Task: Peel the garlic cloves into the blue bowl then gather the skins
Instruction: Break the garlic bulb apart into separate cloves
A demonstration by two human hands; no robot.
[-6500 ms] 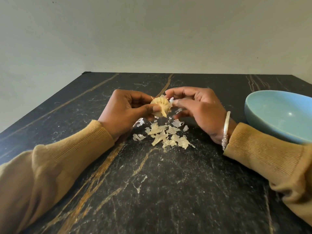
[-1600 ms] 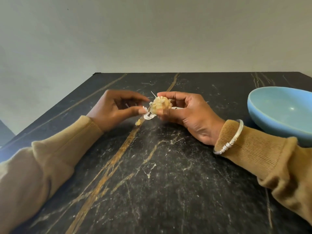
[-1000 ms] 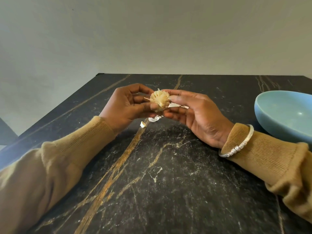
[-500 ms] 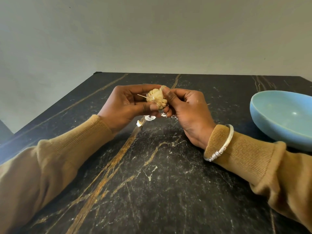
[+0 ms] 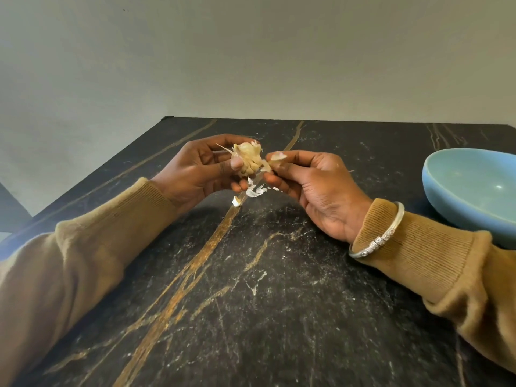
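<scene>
Since before, right hand pulled off the garlic bulb pinching a skin flake — left hand grips that bulb, centre frame.

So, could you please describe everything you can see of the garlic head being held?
The pale yellowish garlic head is a lumpy cluster of cloves, mostly stripped of papery skin, with a thin sliver sticking out at its upper left. It is held off the black veined stone-look table by the left hand, fingers curled behind it, thumb across its front. The right hand pinches a skin flake at its right side; whether that is attached I cannot tell. White skin scraps lie below it.
</scene>
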